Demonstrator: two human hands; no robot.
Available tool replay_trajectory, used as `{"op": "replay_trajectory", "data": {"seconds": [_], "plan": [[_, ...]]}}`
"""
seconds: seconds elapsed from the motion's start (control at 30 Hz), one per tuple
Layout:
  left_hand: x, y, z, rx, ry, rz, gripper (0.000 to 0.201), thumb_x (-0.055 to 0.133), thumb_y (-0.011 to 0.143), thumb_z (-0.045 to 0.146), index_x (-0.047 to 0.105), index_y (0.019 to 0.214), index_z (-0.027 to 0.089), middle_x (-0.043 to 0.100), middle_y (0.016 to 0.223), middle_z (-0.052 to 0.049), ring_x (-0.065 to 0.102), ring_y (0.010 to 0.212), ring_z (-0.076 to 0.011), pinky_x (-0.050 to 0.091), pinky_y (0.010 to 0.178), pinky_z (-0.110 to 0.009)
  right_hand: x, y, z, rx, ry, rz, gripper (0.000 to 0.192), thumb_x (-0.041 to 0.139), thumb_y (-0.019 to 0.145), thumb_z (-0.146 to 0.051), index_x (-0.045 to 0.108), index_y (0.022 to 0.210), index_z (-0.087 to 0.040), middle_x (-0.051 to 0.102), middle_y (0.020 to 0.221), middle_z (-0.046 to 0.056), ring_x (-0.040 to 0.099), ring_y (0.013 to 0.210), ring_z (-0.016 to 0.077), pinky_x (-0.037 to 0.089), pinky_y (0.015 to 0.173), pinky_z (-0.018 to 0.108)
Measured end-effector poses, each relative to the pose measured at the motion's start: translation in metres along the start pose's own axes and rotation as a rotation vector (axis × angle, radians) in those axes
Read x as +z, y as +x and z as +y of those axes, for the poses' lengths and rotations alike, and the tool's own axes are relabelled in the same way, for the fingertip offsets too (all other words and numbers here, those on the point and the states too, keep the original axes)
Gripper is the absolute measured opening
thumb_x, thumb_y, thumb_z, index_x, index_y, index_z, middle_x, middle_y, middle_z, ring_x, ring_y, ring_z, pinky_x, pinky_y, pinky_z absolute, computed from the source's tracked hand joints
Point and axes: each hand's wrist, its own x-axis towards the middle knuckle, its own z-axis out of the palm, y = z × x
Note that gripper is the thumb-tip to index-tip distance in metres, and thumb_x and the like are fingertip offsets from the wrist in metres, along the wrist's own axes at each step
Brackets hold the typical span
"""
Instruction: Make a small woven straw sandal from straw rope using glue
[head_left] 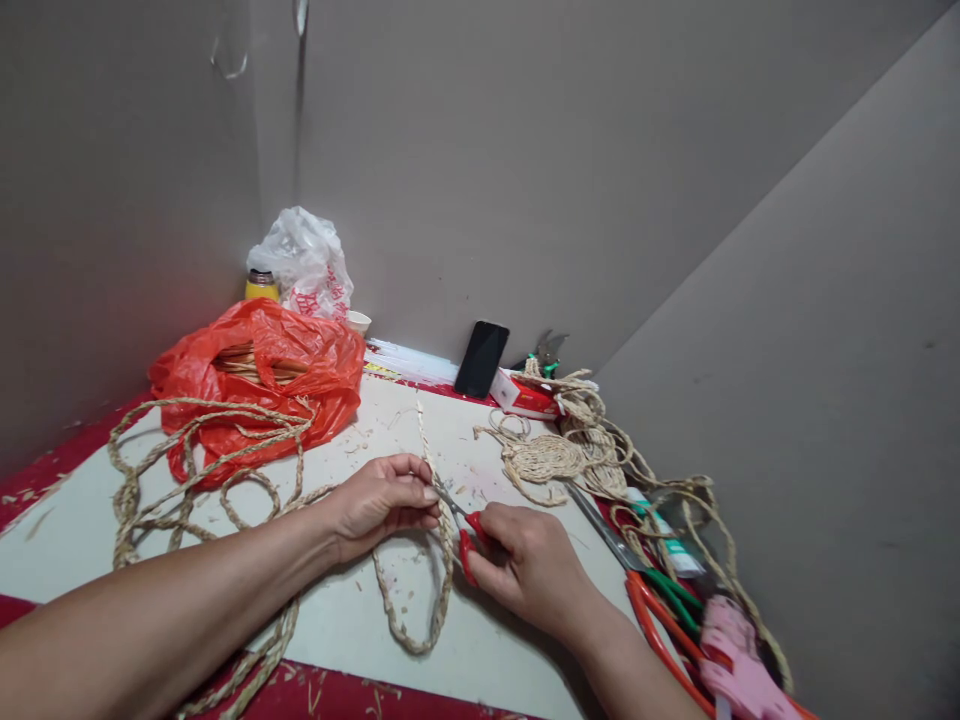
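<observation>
My left hand [390, 505] pinches a braided straw cord [442, 590] above the middle of the white board [337, 620]. One end of the cord points up past my fingers, and below them it hangs in a loop onto the board. In my right hand [525, 560] is a small pair of scissors [470, 545] with red handles, my thumb and fingers in the loops. Its blades reach to the cord right beside my left fingertips. Whether the blades are closed on the cord is too small to tell. More braided cord [142, 500] lies in loose loops at the left.
A red plastic bag [330, 370] holding straw strands stands back left, before a white bag [307, 250] and a yellow jar [261, 287]. A phone [481, 358] leans at the back. Woven straw pieces [544, 457], large orange-handled shears [652, 620] and a pink glue gun [739, 660] lie right.
</observation>
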Motion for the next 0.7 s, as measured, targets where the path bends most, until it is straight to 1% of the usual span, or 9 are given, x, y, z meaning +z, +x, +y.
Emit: {"op": "replay_trajectory", "data": {"seconds": [0.23,0.43,0.6,0.7], "plan": [[-0.0017,0.0009,-0.0006,0.006,0.012,0.029,0.028,0.077,0.060,0.011,0.055,0.077,0.013,0.063,0.062,0.001,0.060,0.055,-0.0089,0.048,0.066,-0.024,-0.0013,-0.0011,0.0031,0.007,0.005,-0.043,0.024,0.052,0.077,-0.023,0.047,0.054,-0.019,0.050,0.051,-0.003,0.039,0.047,0.0100,0.024,0.050,0.025],[-0.0009,0.0011,-0.0008,0.019,0.036,0.046,0.029,0.078,0.058,0.013,0.055,0.076,0.013,0.063,0.062,0.001,0.059,0.054,-0.0089,0.049,0.065,-0.025,-0.0061,-0.0004,-0.0004,-0.006,0.002,-0.045,0.023,0.052,0.077,-0.024,0.049,0.055,-0.019,0.052,0.051,-0.002,0.042,0.047,0.0104,0.025,0.050,0.025],[0.0011,0.0010,-0.0020,0.027,0.074,0.068,0.029,0.078,0.056,0.013,0.056,0.074,0.013,0.062,0.059,0.001,0.058,0.053,-0.0089,0.049,0.064,-0.026,-0.0070,-0.0002,-0.0010,0.005,-0.008,-0.039,0.022,0.055,0.074,-0.023,0.049,0.053,-0.020,0.051,0.051,-0.002,0.040,0.046,0.0101,0.024,0.050,0.025],[0.0004,0.0013,-0.0023,0.024,0.068,0.074,0.029,0.078,0.056,0.014,0.056,0.074,0.014,0.062,0.060,0.001,0.058,0.053,-0.0088,0.049,0.063,-0.025,-0.0063,-0.0011,0.0012,-0.003,0.005,-0.045,0.025,0.054,0.077,-0.023,0.049,0.053,-0.019,0.050,0.051,-0.002,0.039,0.047,0.0102,0.024,0.050,0.026]]}}
